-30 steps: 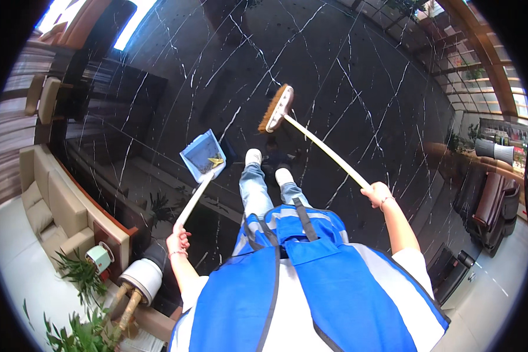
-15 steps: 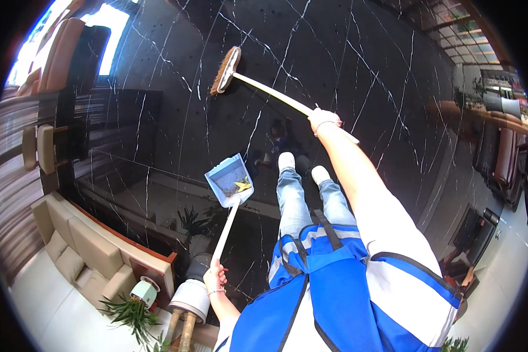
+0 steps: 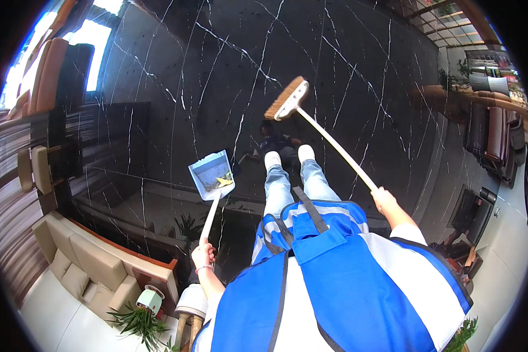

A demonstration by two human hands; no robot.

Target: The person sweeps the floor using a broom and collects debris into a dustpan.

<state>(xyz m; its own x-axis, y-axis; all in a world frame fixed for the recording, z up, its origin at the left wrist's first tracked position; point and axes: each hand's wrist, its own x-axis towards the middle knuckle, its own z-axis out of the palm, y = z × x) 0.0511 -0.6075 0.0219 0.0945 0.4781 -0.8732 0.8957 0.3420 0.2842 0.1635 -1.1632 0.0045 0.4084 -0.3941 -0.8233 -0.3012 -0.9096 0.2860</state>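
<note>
My left hand [image 3: 203,254] is closed round the pale handle of a light-blue dustpan [image 3: 202,179], whose pan is out ahead of me at left. Inside the pan lie a yellow-green leaf [image 3: 224,179] and some dark debris. At right, my right hand [image 3: 384,199] grips the end of a long cream broom handle. The broom [image 3: 287,101] has brown bristles on a white head and is over the dark floor beyond my feet, apart from the dustpan. Whether its bristles touch the floor I cannot tell.
Glossy black floor [image 3: 176,70] with white veins spreads ahead and reflects the room. To the left are a beige sofa [image 3: 94,246], a potted plant [image 3: 141,320] and a white round stool-like object [image 3: 192,301]. Dark brown leather seating [image 3: 496,138] stands at far right.
The broom head has swung right and nearer, as my right hand came back toward my body. The dustpan and my left hand have shifted slightly left in the picture.
</note>
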